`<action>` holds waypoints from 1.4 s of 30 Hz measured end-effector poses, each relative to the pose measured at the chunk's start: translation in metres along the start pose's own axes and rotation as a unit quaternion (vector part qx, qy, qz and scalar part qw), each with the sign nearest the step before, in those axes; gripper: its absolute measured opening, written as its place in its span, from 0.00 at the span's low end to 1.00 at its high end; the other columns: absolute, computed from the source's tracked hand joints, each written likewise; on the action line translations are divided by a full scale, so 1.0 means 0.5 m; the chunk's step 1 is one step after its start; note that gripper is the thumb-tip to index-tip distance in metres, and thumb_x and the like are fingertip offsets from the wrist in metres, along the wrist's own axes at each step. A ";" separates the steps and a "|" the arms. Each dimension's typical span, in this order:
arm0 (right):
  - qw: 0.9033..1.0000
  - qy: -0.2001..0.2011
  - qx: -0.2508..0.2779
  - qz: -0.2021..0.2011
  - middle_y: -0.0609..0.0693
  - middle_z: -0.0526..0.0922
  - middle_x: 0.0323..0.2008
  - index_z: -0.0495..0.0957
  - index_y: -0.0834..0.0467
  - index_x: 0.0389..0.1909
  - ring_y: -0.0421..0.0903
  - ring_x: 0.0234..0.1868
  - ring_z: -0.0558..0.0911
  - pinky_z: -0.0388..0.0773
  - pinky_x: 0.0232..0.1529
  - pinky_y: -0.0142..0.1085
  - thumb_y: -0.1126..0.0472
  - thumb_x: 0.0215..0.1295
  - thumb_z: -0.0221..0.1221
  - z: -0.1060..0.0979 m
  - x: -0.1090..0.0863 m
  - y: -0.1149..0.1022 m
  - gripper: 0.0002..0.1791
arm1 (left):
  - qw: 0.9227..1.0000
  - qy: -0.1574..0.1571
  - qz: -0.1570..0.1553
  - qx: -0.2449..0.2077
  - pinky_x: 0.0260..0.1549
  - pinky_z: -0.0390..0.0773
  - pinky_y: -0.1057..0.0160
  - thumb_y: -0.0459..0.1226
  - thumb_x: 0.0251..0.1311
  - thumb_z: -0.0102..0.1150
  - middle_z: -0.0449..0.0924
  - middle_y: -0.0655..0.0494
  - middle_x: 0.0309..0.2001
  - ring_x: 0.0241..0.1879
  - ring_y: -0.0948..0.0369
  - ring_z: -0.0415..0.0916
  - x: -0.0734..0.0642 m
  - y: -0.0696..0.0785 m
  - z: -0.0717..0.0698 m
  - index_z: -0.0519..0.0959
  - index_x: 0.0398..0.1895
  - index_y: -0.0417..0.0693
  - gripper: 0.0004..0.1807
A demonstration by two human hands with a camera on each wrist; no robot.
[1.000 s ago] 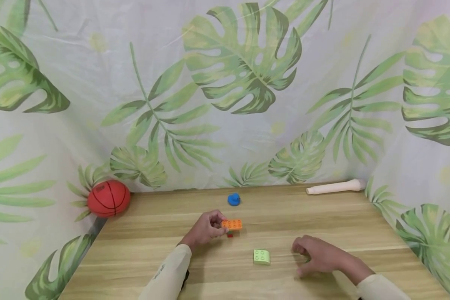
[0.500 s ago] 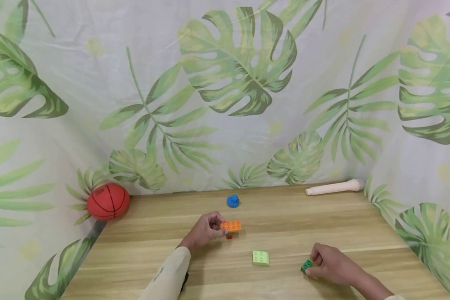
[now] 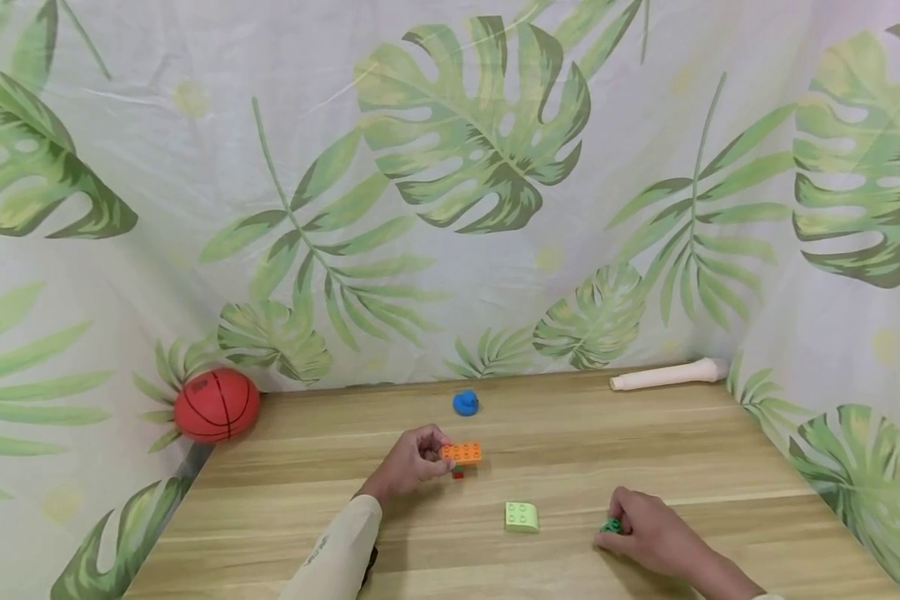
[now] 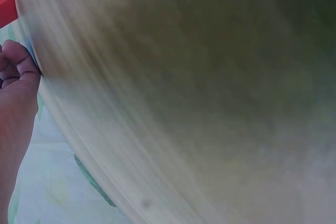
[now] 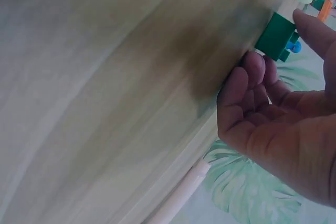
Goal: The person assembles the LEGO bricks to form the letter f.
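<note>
My left hand (image 3: 412, 460) pinches the left end of an orange toy brick (image 3: 462, 452) with its studs up. Beneath it show bits of a green brick and a red brick (image 3: 458, 475); how they join is partly hidden by the fingers. In the left wrist view only a red brick corner (image 4: 8, 8) shows near that hand. My right hand (image 3: 648, 529) pinches a small green toy brick (image 5: 275, 36) between thumb and fingers, close to the tabletop. Between the hands, a light green brick (image 3: 521, 517) with a curved side lies on the table, touched by neither.
A blue toy duck (image 3: 466, 403) sits beyond my left hand. The red ball (image 3: 217, 405) stands at the table's back left corner. A pale microphone-shaped thing (image 3: 667, 374) lies along the back right edge. Leaf-print cloth (image 3: 450, 275) hangs behind the wooden table (image 3: 315, 417).
My right hand moved right and took the green brick in a pinch. Since then it shifted slightly left, and the brick has turned in its fingers. The left hand stays nearly still.
</note>
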State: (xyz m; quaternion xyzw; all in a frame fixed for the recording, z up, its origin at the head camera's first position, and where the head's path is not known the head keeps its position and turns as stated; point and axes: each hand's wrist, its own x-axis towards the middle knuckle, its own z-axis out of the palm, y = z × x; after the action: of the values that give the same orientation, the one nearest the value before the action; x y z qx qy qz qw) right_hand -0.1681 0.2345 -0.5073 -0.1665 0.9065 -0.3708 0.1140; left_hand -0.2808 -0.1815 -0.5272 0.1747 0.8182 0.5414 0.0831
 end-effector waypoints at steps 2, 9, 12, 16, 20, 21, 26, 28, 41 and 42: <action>1.000 0.003 -0.009 0.007 0.46 0.73 0.27 0.74 0.58 0.38 0.37 0.26 0.68 0.66 0.28 0.29 0.54 0.66 0.74 0.002 0.003 -0.005 0.19 | 1.000 0.001 0.000 -0.002 0.28 0.70 0.73 0.29 0.62 0.73 0.80 0.50 0.37 0.32 0.64 0.69 0.000 0.002 0.000 0.82 0.48 0.37 0.13; 1.000 0.010 -0.016 -0.008 0.47 0.75 0.30 0.74 0.58 0.38 0.35 0.29 0.70 0.68 0.31 0.29 0.61 0.63 0.76 0.007 0.003 -0.012 0.17 | 1.000 0.004 0.005 0.002 0.27 0.69 0.73 0.29 0.61 0.73 0.80 0.52 0.36 0.31 0.65 0.69 -0.003 0.003 0.000 0.82 0.48 0.36 0.14; 1.000 0.013 -0.011 -0.015 0.48 0.75 0.31 0.74 0.58 0.38 0.35 0.29 0.69 0.68 0.31 0.29 0.63 0.63 0.76 0.011 0.003 -0.013 0.17 | 1.000 0.004 0.006 0.001 0.28 0.69 0.73 0.29 0.61 0.73 0.79 0.54 0.36 0.31 0.65 0.69 -0.005 0.002 0.001 0.82 0.48 0.36 0.13; 0.999 0.020 -0.021 -0.019 0.48 0.75 0.33 0.75 0.58 0.39 0.36 0.31 0.69 0.69 0.32 0.29 0.61 0.62 0.76 0.015 0.013 -0.018 0.17 | 1.000 -0.004 0.007 -0.010 0.28 0.69 0.73 0.28 0.63 0.72 0.78 0.55 0.35 0.31 0.65 0.68 -0.007 0.001 0.000 0.81 0.48 0.35 0.13; 0.998 0.037 -0.034 -0.030 0.47 0.77 0.34 0.77 0.59 0.41 0.35 0.30 0.73 0.72 0.30 0.29 0.59 0.62 0.77 0.013 0.037 -0.026 0.17 | 1.000 -0.010 0.008 -0.016 0.28 0.69 0.72 0.29 0.64 0.71 0.77 0.56 0.35 0.30 0.65 0.67 -0.006 -0.004 0.000 0.81 0.48 0.34 0.13; 0.998 0.043 -0.034 -0.033 0.47 0.79 0.34 0.78 0.59 0.41 0.35 0.31 0.75 0.74 0.30 0.28 0.59 0.62 0.77 0.012 0.046 -0.030 0.17 | 1.000 -0.010 0.010 -0.015 0.28 0.69 0.72 0.29 0.64 0.71 0.77 0.55 0.36 0.31 0.65 0.67 -0.006 -0.005 0.000 0.81 0.48 0.35 0.13; 0.997 0.066 -0.018 -0.033 0.47 0.86 0.39 0.80 0.59 0.45 0.39 0.38 0.85 0.83 0.38 0.31 0.61 0.63 0.76 0.007 0.106 -0.064 0.16 | 1.000 -0.008 0.015 -0.014 0.29 0.70 0.73 0.29 0.64 0.72 0.80 0.50 0.38 0.31 0.65 0.68 -0.005 -0.006 0.000 0.81 0.48 0.35 0.13; 0.996 0.075 -0.016 -0.048 0.48 0.86 0.40 0.80 0.59 0.46 0.41 0.40 0.86 0.84 0.40 0.31 0.62 0.63 0.75 0.009 0.134 -0.085 0.16 | 1.000 -0.008 0.016 -0.013 0.29 0.70 0.73 0.29 0.64 0.71 0.80 0.49 0.38 0.31 0.65 0.68 -0.006 -0.005 0.000 0.81 0.49 0.35 0.13; 0.982 0.083 -0.014 -0.171 0.48 0.87 0.43 0.79 0.57 0.47 0.52 0.46 0.87 0.86 0.51 0.47 0.62 0.66 0.74 0.109 0.298 -0.210 0.15 | 1.000 -0.007 0.027 -0.011 0.27 0.72 0.73 0.29 0.63 0.71 0.82 0.49 0.37 0.30 0.66 0.71 -0.011 -0.002 -0.001 0.81 0.48 0.33 0.13; 0.981 0.081 -0.015 -0.176 0.49 0.87 0.43 0.80 0.57 0.48 0.53 0.47 0.87 0.86 0.52 0.50 0.62 0.66 0.74 0.115 0.306 -0.218 0.15 | 0.999 -0.008 0.030 -0.010 0.28 0.72 0.73 0.29 0.63 0.71 0.83 0.47 0.38 0.30 0.66 0.71 -0.011 -0.001 -0.002 0.81 0.48 0.33 0.13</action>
State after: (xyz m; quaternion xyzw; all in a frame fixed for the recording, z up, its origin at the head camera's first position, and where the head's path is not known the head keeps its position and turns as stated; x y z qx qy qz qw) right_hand -0.2660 0.0661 -0.4830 -0.2950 0.8745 -0.3839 -0.0291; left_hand -0.2763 -0.1846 -0.5277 0.2025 0.8065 0.5504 0.0754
